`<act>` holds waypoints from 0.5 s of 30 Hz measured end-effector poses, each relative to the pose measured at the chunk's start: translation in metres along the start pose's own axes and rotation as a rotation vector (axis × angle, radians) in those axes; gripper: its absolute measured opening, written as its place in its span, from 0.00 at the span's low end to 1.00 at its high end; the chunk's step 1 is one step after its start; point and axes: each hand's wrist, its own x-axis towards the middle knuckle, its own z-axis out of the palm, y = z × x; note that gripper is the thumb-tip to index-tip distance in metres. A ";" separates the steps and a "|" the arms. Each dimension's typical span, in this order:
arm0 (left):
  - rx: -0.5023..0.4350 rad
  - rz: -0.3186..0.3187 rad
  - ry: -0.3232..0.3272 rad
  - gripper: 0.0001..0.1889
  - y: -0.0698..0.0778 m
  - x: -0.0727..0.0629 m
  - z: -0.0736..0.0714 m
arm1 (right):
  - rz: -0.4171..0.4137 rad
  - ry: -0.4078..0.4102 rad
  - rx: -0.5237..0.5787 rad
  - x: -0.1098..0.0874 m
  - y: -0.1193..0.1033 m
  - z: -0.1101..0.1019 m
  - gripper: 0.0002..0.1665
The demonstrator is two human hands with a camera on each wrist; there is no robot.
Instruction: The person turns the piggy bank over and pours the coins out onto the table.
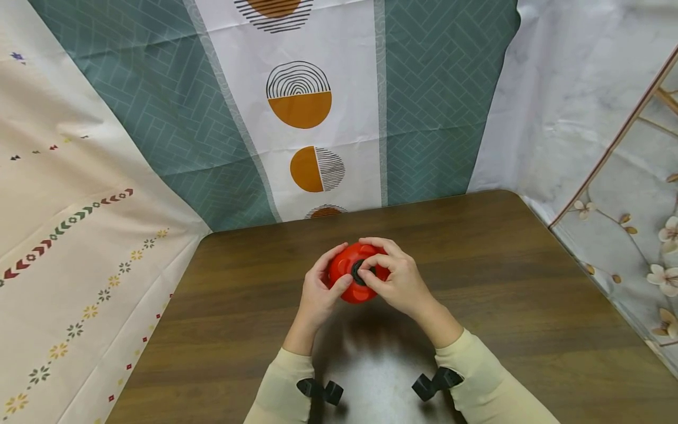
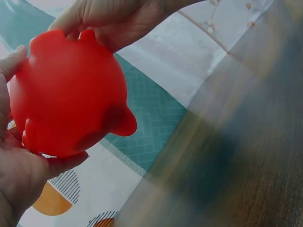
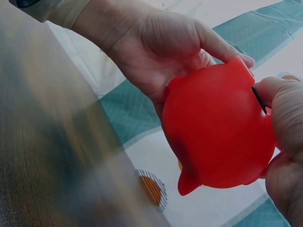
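Both hands hold a round red piggy bank, its underside with stubby feet turned up toward the head camera. My left hand grips its left side, fingers around the far edge and thumb on the underside. In the middle of that underside sits a round black plug. The right hand pinches at the plug with thumb and forefinger, while another finger rests along the bank's far edge. The smooth red body and a pointed ear show in the left wrist view. From the right wrist, only a dark sliver of the plug is visible.
A brown wooden table lies beneath the hands. Behind it hangs a teal and white patterned cloth. Cream cloth borders the left side, and a floral white cloth the right.
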 end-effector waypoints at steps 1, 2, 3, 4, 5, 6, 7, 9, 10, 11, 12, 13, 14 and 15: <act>0.001 0.004 0.004 0.29 0.000 0.000 0.000 | 0.000 0.001 0.004 0.000 0.000 0.000 0.03; 0.002 0.010 0.010 0.29 0.000 0.000 0.000 | -0.001 0.002 0.008 0.000 -0.001 0.000 0.03; 0.001 0.015 0.017 0.29 0.000 0.000 0.000 | -0.003 0.004 0.011 0.001 -0.002 0.000 0.04; -0.001 0.020 0.025 0.29 0.000 -0.001 -0.001 | -0.003 0.006 0.018 0.002 -0.004 0.000 0.05; -0.006 0.024 0.033 0.29 0.000 -0.001 -0.001 | -0.002 0.009 0.024 0.002 -0.006 0.000 0.06; -0.011 0.029 0.041 0.29 -0.001 -0.001 -0.001 | 0.000 0.010 0.032 0.003 -0.010 0.000 0.07; -0.020 0.032 0.048 0.29 -0.001 -0.001 -0.001 | 0.003 0.012 0.042 0.005 -0.015 -0.001 0.07; -0.045 0.037 0.060 0.28 -0.001 -0.002 -0.002 | 0.012 0.016 0.070 0.007 -0.025 -0.003 0.06; -0.059 0.039 0.064 0.28 -0.002 -0.002 -0.003 | 0.020 0.018 0.091 0.008 -0.029 -0.005 0.06; -0.072 0.040 0.066 0.28 -0.002 -0.002 -0.003 | 0.028 0.022 0.109 0.009 -0.033 -0.006 0.05; -0.081 0.041 0.067 0.28 -0.002 -0.002 -0.004 | 0.035 0.026 0.128 0.010 -0.036 -0.007 0.04; -0.088 0.041 0.068 0.28 -0.002 -0.002 -0.005 | 0.043 0.032 0.144 0.010 -0.037 -0.008 0.04; -0.096 0.041 0.068 0.28 -0.002 -0.001 -0.005 | 0.049 0.041 0.157 0.010 -0.038 -0.009 0.04; -0.099 0.040 0.068 0.28 -0.003 -0.001 -0.005 | 0.054 0.047 0.171 0.011 -0.039 -0.010 0.03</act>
